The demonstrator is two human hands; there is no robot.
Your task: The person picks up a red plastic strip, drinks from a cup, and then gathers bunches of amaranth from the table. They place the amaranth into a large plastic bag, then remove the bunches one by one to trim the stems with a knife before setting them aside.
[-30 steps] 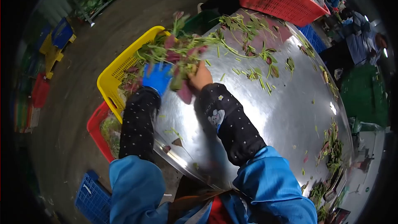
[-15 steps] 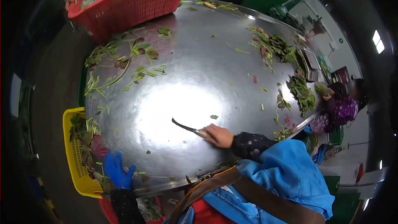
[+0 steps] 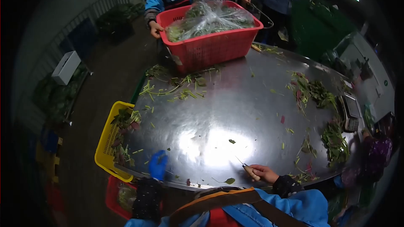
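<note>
Knife [image 3: 245, 167]: pale handle in right hand [image 3: 264, 173], thin blade pointing up-left, over table [image 3: 252, 101].

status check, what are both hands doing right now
Right hand shut on knife, blade over the steel table. Left hand, blue glove, at table edge by yellow basket. Leaf scraps scattered ahead.

No writing can be read anywhere — the white tag [image 3: 174, 60] on the red basket [image 3: 210, 46] is blurred, and the scale [image 3: 350, 111] at the table's [image 3: 235, 101] right edge shows a panel too small to make out.
</note>
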